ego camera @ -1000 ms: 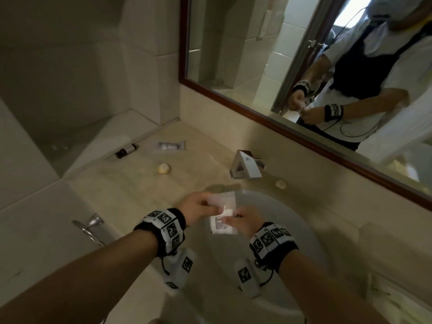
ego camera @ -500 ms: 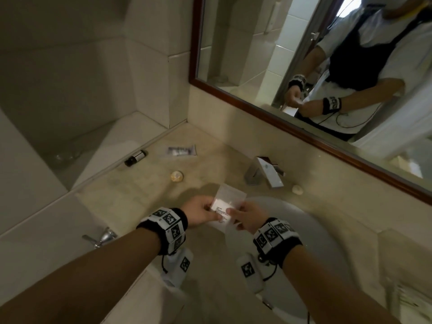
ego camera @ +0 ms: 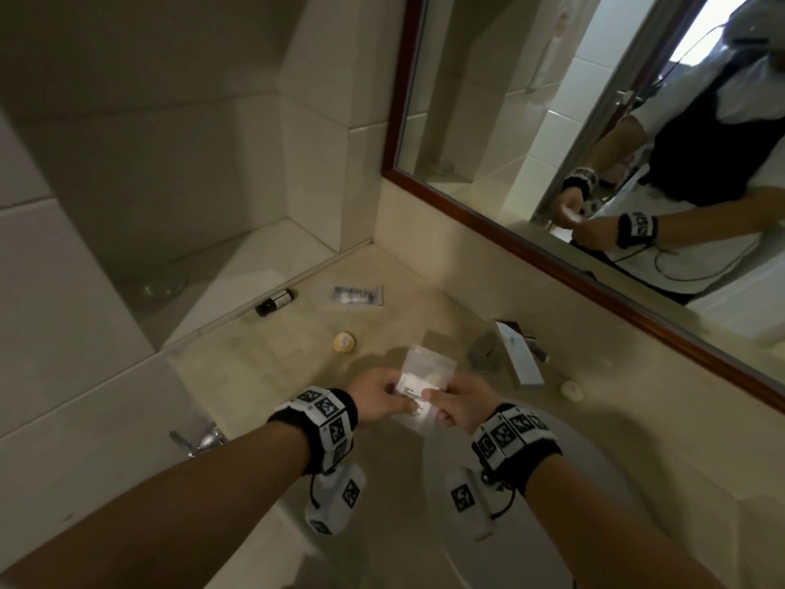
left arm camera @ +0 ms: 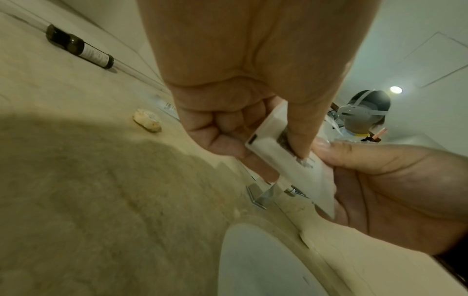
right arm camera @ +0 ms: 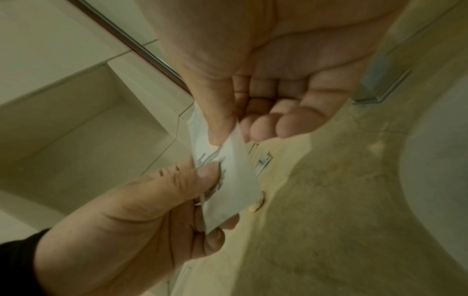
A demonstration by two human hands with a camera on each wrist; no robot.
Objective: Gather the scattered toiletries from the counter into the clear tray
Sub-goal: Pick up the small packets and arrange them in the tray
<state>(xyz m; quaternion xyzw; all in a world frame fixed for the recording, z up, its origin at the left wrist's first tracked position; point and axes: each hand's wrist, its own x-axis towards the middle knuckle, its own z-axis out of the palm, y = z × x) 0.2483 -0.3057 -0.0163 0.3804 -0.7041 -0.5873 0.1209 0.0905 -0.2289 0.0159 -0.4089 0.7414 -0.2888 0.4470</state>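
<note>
A small clear packet (ego camera: 418, 386) was pinched between left hand (ego camera: 376, 397) and right hand (ego camera: 463, 401) above the counter (ego camera: 263, 367), while the dark bottle (ego camera: 276, 302), tube (ego camera: 356, 295) and round soap (ego camera: 345, 343) lay ungathered at far left, no tray being seen

Matt beige stone counter (ego camera: 272, 359), glossy dk glass bottle (ego camera: 276, 302), clear plastic packet (ego camera: 424, 376), chrome faucet (ego camera: 516, 354).
</note>
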